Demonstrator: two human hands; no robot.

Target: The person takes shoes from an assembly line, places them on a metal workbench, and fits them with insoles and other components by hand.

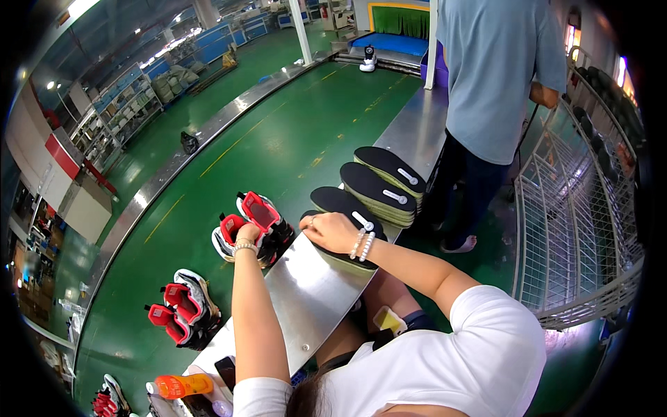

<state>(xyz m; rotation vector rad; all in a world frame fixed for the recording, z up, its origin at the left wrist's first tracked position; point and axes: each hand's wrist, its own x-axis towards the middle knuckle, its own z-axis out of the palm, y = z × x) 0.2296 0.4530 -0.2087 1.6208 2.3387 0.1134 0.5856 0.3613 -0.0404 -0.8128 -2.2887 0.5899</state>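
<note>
My left hand, with a beaded bracelet at the wrist, reaches into the red-lined opening of a black, white and red sneaker. Its fingers are hidden there. Against it on the green conveyor belt stands a second sneaker of the same kind. My right hand lies over the nearest pile of black insoles, its bent fingers closed on the edge of the top insole. These insoles have pale green undersides and a light mark near one end. Two more insole stacks, a middle one and a far one, lie beyond.
A metal ledge runs between me and the belt. More sneakers stand on the belt to the left, near an orange bottle and a phone. A co-worker stands ahead right, beside a wire cart.
</note>
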